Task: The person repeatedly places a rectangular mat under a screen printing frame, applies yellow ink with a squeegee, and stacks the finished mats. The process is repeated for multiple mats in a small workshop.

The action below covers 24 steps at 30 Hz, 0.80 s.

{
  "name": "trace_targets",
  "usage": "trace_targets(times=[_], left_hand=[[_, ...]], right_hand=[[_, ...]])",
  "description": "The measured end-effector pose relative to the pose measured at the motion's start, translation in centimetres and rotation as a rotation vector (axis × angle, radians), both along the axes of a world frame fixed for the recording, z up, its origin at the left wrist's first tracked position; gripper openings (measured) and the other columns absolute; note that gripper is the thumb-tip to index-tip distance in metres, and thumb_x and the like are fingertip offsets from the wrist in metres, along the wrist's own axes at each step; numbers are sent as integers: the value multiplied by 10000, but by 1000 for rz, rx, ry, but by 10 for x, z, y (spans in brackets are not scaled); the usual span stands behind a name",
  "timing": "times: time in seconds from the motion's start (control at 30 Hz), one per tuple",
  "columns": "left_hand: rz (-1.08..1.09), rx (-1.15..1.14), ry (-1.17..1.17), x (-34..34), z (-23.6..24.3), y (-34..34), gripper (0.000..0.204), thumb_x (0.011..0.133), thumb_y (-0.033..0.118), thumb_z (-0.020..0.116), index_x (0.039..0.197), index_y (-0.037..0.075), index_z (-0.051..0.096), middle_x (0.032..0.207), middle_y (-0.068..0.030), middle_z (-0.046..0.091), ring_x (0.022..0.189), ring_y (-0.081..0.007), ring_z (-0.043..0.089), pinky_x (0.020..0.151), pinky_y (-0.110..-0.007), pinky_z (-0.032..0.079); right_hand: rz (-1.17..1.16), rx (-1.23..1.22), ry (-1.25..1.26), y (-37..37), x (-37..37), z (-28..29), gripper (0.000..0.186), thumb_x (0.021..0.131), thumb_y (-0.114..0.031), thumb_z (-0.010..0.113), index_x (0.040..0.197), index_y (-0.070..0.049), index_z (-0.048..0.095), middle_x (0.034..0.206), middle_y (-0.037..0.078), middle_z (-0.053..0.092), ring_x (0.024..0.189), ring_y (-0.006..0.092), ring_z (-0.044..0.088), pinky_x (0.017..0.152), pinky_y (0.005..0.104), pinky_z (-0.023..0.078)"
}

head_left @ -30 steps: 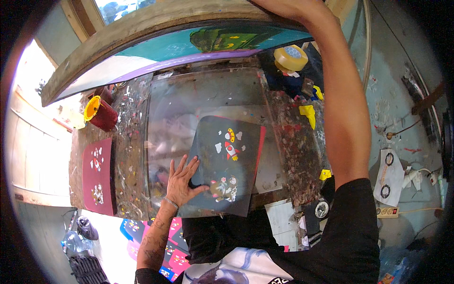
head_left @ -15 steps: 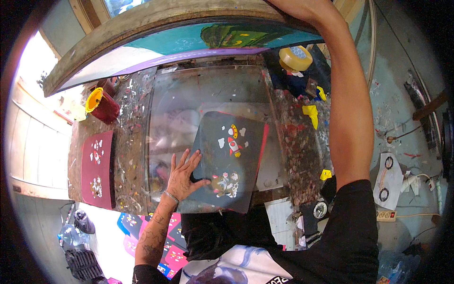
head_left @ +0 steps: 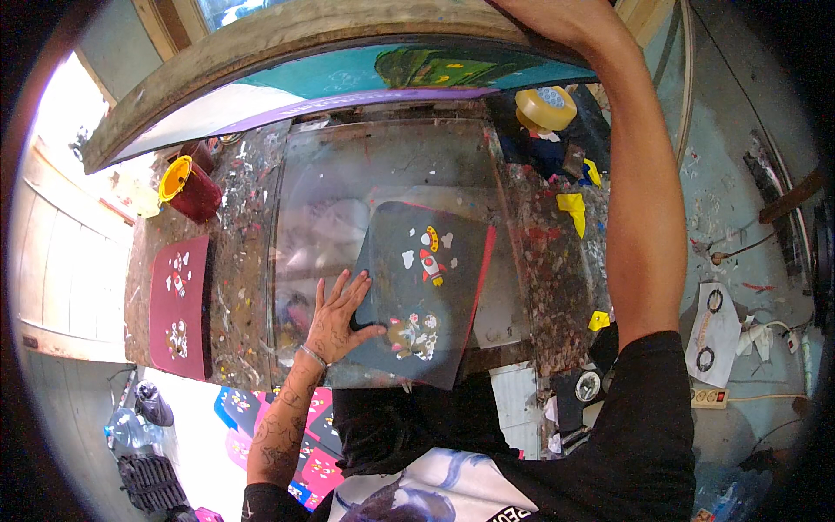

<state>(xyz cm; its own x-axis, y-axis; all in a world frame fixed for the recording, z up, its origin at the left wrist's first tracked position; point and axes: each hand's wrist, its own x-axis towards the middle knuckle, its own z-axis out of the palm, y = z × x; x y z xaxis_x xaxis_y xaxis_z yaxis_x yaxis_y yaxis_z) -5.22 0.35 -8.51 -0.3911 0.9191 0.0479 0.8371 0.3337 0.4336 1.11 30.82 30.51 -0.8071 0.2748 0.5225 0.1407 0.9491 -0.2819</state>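
Note:
My left hand (head_left: 337,320) lies flat with its fingers spread, on the near left edge of a dark sheet (head_left: 461,304) printed with a rocket, clouds and cartoon figures. That sheet lies slightly turned on a see-through panel (head_left: 330,165) set on the table, and a red edge shows along its right side. At the far side a wooden screen-printing frame (head_left: 313,39) stands tilted up, its painted teal, green and purple underside facing me. My right hand (head_left: 557,17) holds the frame's upper right end; its fingers are partly cut off by the picture's top.
A maroon sheet (head_left: 180,309) with similar prints lies on the table's left. Beyond it stands a dark red pot (head_left: 196,196) with a yellow rim. A roll of tape (head_left: 546,109) and yellow scraps (head_left: 572,213) are on the right. Several printed pieces (head_left: 317,470) lie below the table's near edge.
Almost nothing differs. The view has shifted very slightly; both hands keep their places on the sheet and the frame.

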Motion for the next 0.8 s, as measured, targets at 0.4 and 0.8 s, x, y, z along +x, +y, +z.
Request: trace_targets(times=[0.4,0.8], left_hand=[[-5,-1,7,-1,1,-1,974,786,576,767,1554,113,388,1629,-58,373,1542,-328,235,1242,-598,44],[-13,22,13,-1,-4,-1,990,778,552,788,1564,121,368,1636,-57,361,1544,-337,230,1241,-598,44]], right_hand=[[46,48,16,6,0,-1,613,938,-462,624,640,71,579,535,121,487,533,183,459,568,414,406],[52,72,18,6,0,-1,616,939,-452,624,642,82,547,528,118,444,523,169,432,551,411,393]])
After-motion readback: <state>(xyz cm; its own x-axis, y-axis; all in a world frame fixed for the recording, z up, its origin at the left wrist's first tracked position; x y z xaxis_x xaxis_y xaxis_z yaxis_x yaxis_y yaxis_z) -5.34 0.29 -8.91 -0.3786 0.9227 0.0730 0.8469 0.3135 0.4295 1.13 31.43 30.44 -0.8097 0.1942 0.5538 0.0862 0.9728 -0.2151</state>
